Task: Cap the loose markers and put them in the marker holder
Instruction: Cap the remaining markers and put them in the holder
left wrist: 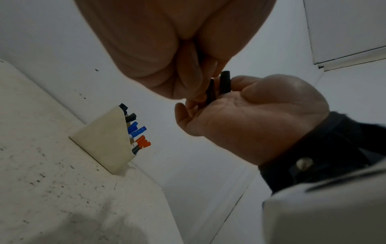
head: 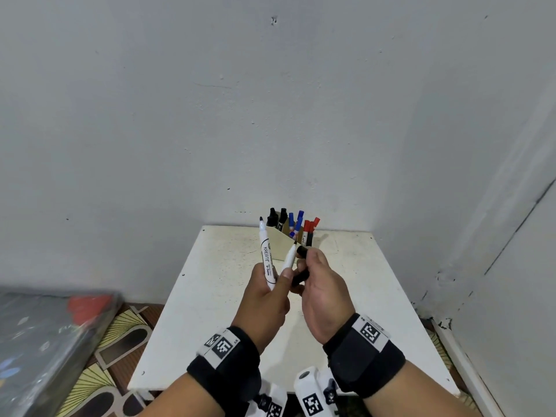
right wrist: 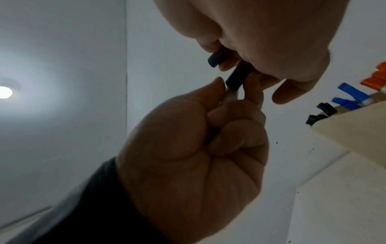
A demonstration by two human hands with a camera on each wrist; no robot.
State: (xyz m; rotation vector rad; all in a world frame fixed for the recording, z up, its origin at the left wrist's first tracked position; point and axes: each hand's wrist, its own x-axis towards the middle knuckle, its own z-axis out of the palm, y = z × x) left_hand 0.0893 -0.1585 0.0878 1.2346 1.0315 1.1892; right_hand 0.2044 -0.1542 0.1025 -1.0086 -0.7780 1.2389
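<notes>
Nearly done — six capped markers [head: 293, 225] already standing in the marker holder [head: 279, 245] at upper centre, two uncapped markers [head: 267, 257] fisted in the left hand [head: 264, 299], two black caps [head: 301, 266] pinched in the right hand [head: 323, 293] — capping and stowing left, white surface [head: 376, 296] below.

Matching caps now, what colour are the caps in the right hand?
Black, both caps the right hand holds; clearest in the head view.

Glossy plastic markers [head: 268, 260], speckled matt table [head: 355, 284]
</notes>
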